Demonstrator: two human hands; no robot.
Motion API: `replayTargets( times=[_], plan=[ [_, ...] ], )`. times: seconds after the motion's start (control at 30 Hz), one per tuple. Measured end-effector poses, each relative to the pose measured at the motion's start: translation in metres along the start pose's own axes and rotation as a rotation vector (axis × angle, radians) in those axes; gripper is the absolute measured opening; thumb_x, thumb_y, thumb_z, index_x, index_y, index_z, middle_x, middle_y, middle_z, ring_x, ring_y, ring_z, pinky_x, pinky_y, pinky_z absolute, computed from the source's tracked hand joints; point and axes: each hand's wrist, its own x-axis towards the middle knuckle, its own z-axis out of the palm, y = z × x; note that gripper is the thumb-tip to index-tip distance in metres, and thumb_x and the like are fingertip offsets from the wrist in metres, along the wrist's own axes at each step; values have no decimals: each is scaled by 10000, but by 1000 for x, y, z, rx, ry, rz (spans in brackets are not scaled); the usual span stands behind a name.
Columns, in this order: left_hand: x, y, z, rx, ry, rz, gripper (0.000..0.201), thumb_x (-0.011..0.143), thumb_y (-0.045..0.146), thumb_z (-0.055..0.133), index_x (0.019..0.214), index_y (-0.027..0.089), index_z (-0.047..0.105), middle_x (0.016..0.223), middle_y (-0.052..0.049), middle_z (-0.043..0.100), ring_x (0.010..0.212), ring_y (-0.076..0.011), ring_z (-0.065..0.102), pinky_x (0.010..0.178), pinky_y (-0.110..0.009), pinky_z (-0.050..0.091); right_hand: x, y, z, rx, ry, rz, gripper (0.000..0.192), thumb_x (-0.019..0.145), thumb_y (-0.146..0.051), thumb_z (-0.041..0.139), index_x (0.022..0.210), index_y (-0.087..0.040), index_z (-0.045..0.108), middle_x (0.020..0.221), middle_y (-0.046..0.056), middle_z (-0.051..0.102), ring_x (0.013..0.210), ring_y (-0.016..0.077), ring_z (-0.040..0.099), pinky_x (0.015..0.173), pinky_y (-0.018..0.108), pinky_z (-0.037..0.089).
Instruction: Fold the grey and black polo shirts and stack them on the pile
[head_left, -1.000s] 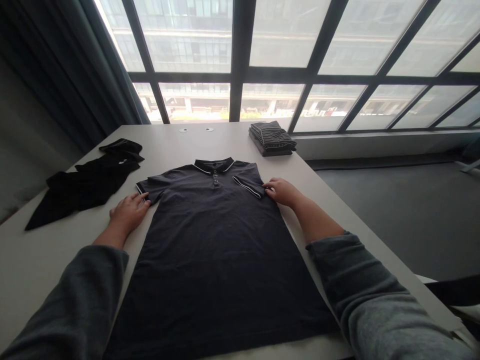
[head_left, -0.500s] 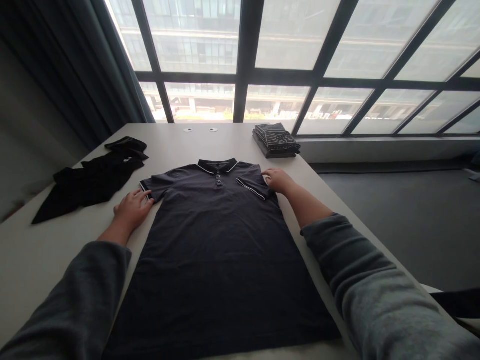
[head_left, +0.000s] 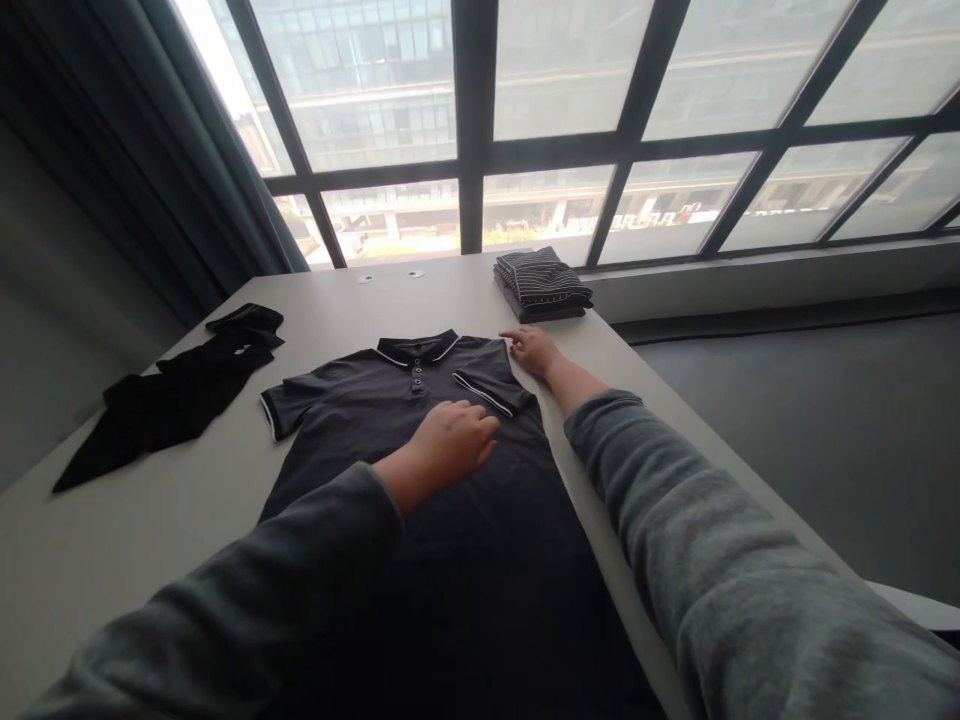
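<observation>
Dark polo (head_left: 390, 440) spread flat, front up, on pale table (head_left: 112, 530).

Soft matte knit, slightly heathered; thin white piping along collar and both sleeve cuffs, small buttons down a short placket. Left hand (head_left: 450, 440) palm down over chest, just below right sleeve, fingers loosely spread, gripping nothing. Right hand (head_left: 531, 349) at far shoulder seam by table's right edge, fingers open and resting on or just beside fabric; exact contact hard to tell. Grey fleecy sleeves on both forearms. Crumpled black garment (head_left: 172, 395) well apart to the left, limp and uneven in outline. Folded striped stack (head_left: 541, 283), neat and rectangular, near far right corner. Smooth bare tabletop between polo and black garment; little margin between polo and right edge.
</observation>
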Motion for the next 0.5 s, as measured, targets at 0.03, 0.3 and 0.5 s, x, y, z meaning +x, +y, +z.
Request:
replayTargets(
  times=[0.03, 0.3, 0.5],
  plan=[
    [19, 5, 3, 8, 18, -13, 210, 1010, 326, 608, 1123, 200, 734, 1073, -94, 735, 993, -260, 687, 847, -370, 512, 6, 0, 0, -3, -16, -25, 429, 959, -146, 587, 1343, -220, 763, 1217, 118, 746, 1125, 256, 658, 1061, 328, 466],
    [99, 11, 29, 104, 40, -56, 224, 991, 290, 654, 1190, 200, 704, 1159, -116, 700, 1095, -306, 633, 880, -433, 470, 38, 10, 3, 128, -70, -108, 301, 947, -118, 547, 1091, -165, 807, 1065, 79, 784, 934, 200, 669, 873, 263, 470],
    [108, 23, 32, 166, 10, -194, 239, 1036, 170, 496, 1125, 169, 717, 1078, -136, 718, 980, -310, 681, 854, -469, 437, 43, 1, -1, 60, -88, -79, 313, 993, -161, 523, 1168, -163, 783, 1102, 92, 797, 969, 221, 684, 858, 273, 465]
  ],
)
